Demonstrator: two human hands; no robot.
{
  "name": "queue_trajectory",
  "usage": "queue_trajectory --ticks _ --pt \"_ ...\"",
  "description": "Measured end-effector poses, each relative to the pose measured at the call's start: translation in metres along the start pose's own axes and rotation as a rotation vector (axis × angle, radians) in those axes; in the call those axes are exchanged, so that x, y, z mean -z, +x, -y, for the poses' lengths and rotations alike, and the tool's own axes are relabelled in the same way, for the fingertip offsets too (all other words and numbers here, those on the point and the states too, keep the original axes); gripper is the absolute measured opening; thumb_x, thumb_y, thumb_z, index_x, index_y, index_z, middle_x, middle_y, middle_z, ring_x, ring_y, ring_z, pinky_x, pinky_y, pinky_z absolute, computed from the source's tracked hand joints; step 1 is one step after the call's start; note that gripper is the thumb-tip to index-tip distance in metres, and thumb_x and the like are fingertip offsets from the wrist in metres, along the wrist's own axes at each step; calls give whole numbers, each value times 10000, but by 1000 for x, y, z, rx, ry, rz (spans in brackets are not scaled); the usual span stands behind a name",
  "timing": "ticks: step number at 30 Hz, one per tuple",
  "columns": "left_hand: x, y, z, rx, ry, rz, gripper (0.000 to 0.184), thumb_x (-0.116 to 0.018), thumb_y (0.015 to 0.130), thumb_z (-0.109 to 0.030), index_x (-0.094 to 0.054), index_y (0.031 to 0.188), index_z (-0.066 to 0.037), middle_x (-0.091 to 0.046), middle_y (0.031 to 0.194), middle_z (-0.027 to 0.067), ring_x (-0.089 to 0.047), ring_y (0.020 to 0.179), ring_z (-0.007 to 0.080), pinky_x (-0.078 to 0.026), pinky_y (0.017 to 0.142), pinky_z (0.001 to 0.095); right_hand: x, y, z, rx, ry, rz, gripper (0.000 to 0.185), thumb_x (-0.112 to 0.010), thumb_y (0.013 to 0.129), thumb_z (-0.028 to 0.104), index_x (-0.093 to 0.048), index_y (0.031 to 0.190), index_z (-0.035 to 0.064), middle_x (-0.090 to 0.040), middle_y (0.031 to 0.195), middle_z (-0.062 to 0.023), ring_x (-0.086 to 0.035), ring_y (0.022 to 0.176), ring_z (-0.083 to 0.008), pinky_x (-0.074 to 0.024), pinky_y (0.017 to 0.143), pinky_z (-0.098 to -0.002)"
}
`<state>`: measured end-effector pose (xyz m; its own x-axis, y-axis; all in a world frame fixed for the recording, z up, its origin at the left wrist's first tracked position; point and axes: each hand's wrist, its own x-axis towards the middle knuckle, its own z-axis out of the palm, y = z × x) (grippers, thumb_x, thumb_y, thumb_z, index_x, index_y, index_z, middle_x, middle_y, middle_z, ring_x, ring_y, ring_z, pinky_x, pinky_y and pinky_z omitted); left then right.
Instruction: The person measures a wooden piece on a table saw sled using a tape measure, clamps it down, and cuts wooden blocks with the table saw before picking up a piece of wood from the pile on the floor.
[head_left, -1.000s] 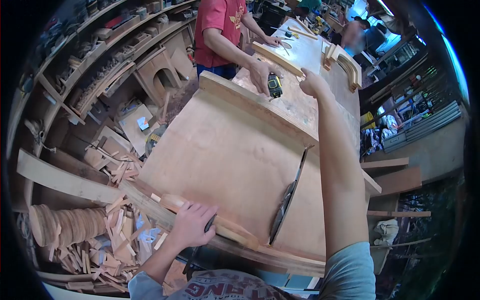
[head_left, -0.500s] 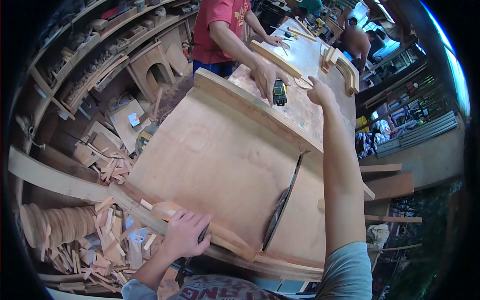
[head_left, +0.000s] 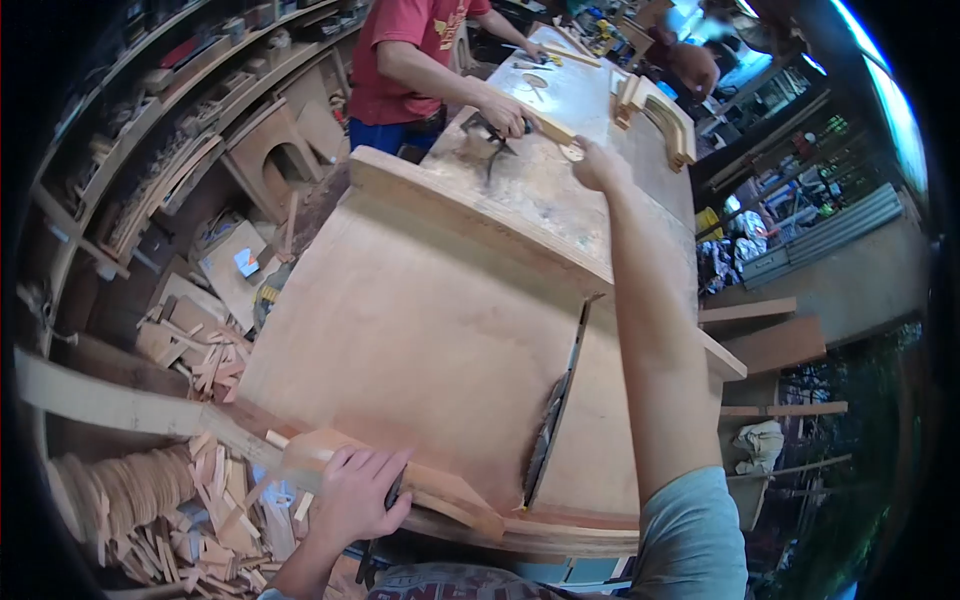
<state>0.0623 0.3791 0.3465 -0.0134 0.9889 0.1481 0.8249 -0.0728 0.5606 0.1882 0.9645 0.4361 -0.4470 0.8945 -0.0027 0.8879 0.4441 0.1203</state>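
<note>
My left hand [head_left: 362, 494] rests on a shaped wooden piece [head_left: 455, 492] at the near edge of the saw table [head_left: 430, 330]. Its thumb and fingers close round a small dark object [head_left: 396, 487], mostly hidden. Across the fence [head_left: 480, 215] stretches my right hand [head_left: 600, 166], with curled fingers at the near end of a light wooden bar [head_left: 545, 122]. Below my right forearm, a saw blade [head_left: 545, 430] shows in its slot. A co-worker's hand [head_left: 503, 112] is on the bar's left side, over a dark tape measure [head_left: 522, 128].
Beyond the fence is a long worktable [head_left: 560, 85] with curved wooden pieces [head_left: 665, 125]. A co-worker in a red shirt [head_left: 395, 70] stands at its left. Offcuts [head_left: 225, 500] and stacked round discs [head_left: 120, 495] lie at left, below loaded shelves [head_left: 180, 110].
My right hand has gone from a pointing finger to curled fingers at the bar's end. The co-worker's hand with the tape measure has drawn back from the fence. My left hand stays on the wooden piece.
</note>
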Motion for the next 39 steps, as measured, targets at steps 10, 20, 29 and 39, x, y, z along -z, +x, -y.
queue_trajectory --ticks 10,20,29,39 --pt "-4 3 3 6 38 27 601 -757 775 -373 -690 1289 -69 -732 1073 80 -658 938 251 -464 910 429 -47 -27 16 -43 55 4 602 -585 883 221 -624 1482 269 -647 1465 -144 -603 1366 -330 -494 1141 -467" --pt "-3 2 3 24 45 5 552 -787 741 -370 -733 1220 -100 -746 1014 48 -679 925 241 -465 869 423 -87 -19 27 16 253 -221 441 -611 898 235 -727 1321 177 -681 1328 -154 -638 1266 -335 -534 1045 -468" --pt "-2 3 1 42 47 15 526 -785 768 -371 -737 1219 -106 -740 1008 52 -680 950 241 -465 874 419 -92 -32 39 4 455 -26 483 -640 870 243 -723 1341 175 -697 1314 -216 -649 1250 -376 -519 1072 -451" --pt "9 4 -8 31 28 71 682 -796 822 -409 -653 1393 -64 -706 1126 124 -675 998 309 -490 917 444 -59 -26 44 29 1309 18 1013 -808 764 230 -348 1651 62 -554 1496 -199 -576 1327 -304 -533 1038 -405"
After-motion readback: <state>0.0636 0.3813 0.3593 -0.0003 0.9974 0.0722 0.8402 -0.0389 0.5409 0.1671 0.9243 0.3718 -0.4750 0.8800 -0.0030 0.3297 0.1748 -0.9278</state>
